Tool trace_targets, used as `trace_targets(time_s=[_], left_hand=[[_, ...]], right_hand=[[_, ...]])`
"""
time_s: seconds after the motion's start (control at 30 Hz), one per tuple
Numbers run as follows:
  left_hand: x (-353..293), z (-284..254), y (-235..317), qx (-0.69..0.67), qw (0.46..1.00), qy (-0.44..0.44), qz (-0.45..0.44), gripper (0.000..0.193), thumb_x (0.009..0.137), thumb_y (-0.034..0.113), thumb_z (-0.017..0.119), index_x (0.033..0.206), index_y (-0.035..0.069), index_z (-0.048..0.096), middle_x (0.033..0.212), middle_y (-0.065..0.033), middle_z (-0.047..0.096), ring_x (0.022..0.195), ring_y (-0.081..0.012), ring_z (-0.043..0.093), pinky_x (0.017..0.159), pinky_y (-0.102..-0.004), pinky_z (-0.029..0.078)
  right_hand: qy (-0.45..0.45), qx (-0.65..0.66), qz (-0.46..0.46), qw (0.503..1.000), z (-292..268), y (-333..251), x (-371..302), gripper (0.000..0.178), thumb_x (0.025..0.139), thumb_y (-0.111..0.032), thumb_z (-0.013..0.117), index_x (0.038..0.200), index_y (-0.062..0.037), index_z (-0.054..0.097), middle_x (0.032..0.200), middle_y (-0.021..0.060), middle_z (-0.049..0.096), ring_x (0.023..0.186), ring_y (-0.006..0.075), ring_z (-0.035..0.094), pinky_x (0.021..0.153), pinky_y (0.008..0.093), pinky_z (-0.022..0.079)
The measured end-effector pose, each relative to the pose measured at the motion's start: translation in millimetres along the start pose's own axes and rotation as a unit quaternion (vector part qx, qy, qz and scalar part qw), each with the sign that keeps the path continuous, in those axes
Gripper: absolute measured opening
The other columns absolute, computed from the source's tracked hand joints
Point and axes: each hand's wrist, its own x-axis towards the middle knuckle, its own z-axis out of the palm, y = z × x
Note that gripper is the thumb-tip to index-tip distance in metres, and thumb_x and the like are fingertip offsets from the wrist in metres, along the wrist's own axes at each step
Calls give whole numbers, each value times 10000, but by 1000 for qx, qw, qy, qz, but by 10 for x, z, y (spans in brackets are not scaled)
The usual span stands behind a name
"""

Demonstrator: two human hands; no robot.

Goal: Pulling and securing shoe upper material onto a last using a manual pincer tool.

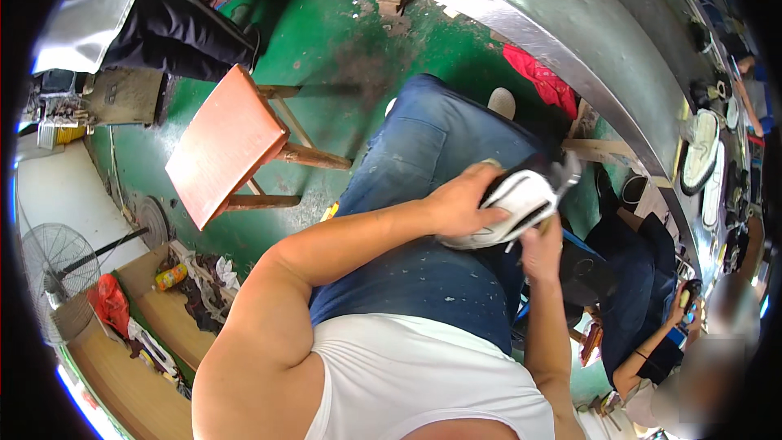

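Above my lap I hold a white shoe (521, 200) with black markings and a dark opening, tilted on its side. My left hand (468, 205) wraps round it, the thumb lying across the white upper. At the shoe's right lower edge my right hand (541, 246) is closed, its fingers gripping that edge and partly hidden. A greyish part at the shoe's right end is smeared by motion. Under both hands are my blue trousers (407, 269), dotted with pale specks.
A brown-topped wooden stool (232, 147) stands at the left. On the right curves a metal-edged bench (603, 33) bearing several shoes (700, 151). At the lower left are a fan (61, 265) and a wooden bin (122, 350). A co-worker's hand (683, 305) holds something dark; another person stands upper left.
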Motion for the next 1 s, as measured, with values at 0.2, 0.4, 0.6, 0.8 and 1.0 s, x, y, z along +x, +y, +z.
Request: trace_targets(time_s=[0.2,0.4,0.6,0.8,1.0], left_hand=[[-14,115,-384,59,991,84,-87,380,979,294,573,1207,1,654,1023,-276,650,1025,-447,622,937,-456,493],[44,-6,-468,-92,988,-9,-125,364,887,51,511,1208,-17,666,1049,-209,720,944,-238,694,893,-353,519],[31,-9,-381,-345,911,-167,-152,741,777,-41,547,1502,-4,399,1373,-130,574,1295,-193,507,1127,-315,351],[-217,228,-536,-93,982,-103,-127,1002,812,118,707,1585,-1,80,1503,-255,422,1404,-328,430,1177,-345,306],[-234,359,-529,-39,982,-100,-158,1003,813,70,723,1559,-78,70,1560,-226,348,1440,-271,363,1190,-342,269]], right_hand=[[-15,51,103,993,141,380,83,417,859,-111,742,1198,19,539,1019,44,647,858,103,594,746,284,511],[-40,-128,118,984,71,225,169,458,773,-108,685,1169,63,531,972,168,661,890,248,670,807,355,538],[-85,-153,160,971,-342,293,114,303,898,-104,639,1154,30,549,906,73,665,784,129,617,719,295,506],[-172,-261,150,938,-483,-366,-454,393,943,-213,617,1211,62,534,938,192,693,877,312,692,800,403,521],[-207,-516,-148,818,-357,-388,-377,384,914,-140,608,1225,74,536,925,233,682,891,352,686,794,439,545]])
